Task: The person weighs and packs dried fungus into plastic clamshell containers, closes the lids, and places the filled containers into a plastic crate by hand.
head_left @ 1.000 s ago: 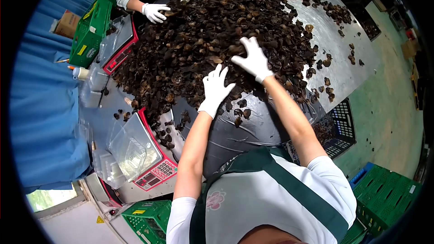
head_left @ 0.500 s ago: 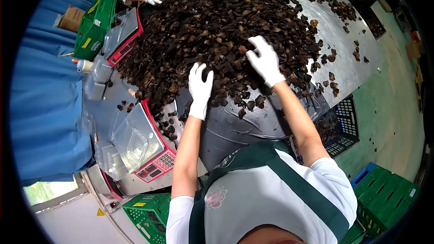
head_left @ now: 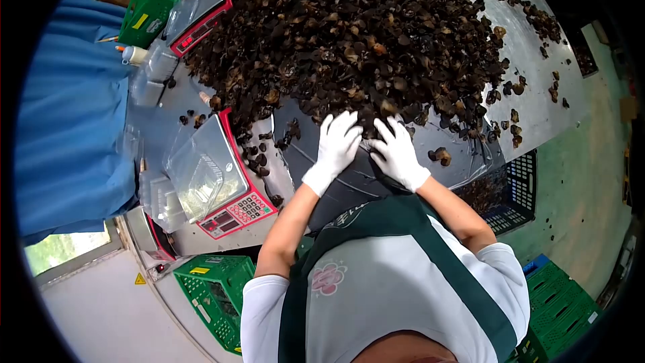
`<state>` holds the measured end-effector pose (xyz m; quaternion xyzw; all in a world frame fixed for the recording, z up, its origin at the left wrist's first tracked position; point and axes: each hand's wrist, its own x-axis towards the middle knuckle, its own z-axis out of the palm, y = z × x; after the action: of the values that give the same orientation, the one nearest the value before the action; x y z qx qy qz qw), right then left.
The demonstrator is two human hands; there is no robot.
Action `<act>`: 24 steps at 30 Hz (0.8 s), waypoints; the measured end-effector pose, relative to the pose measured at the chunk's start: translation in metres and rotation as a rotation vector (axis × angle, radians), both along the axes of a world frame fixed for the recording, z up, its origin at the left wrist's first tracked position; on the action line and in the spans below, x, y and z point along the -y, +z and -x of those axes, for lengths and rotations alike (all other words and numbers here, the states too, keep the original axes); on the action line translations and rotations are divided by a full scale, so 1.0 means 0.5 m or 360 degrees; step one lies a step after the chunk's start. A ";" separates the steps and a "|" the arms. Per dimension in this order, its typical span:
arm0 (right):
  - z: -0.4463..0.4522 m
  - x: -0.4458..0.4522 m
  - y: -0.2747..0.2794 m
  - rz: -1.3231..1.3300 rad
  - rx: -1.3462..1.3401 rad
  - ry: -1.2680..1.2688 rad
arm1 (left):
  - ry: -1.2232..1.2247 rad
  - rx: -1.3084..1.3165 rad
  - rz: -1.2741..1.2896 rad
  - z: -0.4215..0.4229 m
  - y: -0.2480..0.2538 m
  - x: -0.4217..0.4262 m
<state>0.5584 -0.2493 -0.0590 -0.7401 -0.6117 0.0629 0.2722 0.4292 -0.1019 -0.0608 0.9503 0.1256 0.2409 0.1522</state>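
A broad heap of dark brown wood ear mushrooms (head_left: 349,33) covers the metal table. At its near edge, my left hand (head_left: 338,146), in a white glove, reaches its fingertips to the mushrooms with the fingers apart. My right hand (head_left: 398,151), gloved too, is close beside it, its spread, slightly bent fingers at the same edge. Both palms face down over dark plastic sheeting (head_left: 316,198). Whether any mushroom lies beneath the fingers is hidden. A loose mushroom (head_left: 440,156) rests to the right of my right hand.
On the left stands a red scale (head_left: 245,208) with a clear plastic tray (head_left: 205,168) on it; another red scale (head_left: 199,27) is farther back. Green crates (head_left: 218,296) stand below left and right. A black crate (head_left: 521,188) sits below the table's right edge.
Both hands have drawn back toward my body and closer together, down to the heap's near edge. The view has shifted, and the other person's gloved hands are out of sight.
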 end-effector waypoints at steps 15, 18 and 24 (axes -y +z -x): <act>-0.126 -0.044 0.033 -0.0339 0.0084 -0.0558 | 0.0523 -0.0096 0.0365 0.008 0.034 -0.002; -0.114 -0.080 0.005 -0.0137 0.0252 -0.0469 | 0.0505 -0.0366 0.0389 -0.059 0.027 -0.014; 0.025 -0.006 0.017 -0.0092 -0.0042 0.0203 | 0.0158 0.0122 0.0267 0.018 -0.022 0.019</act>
<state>0.5461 -0.2464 -0.0504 -0.6907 -0.6554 0.0723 0.2970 0.4200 -0.1116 -0.0721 0.9169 0.1863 0.2730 0.2238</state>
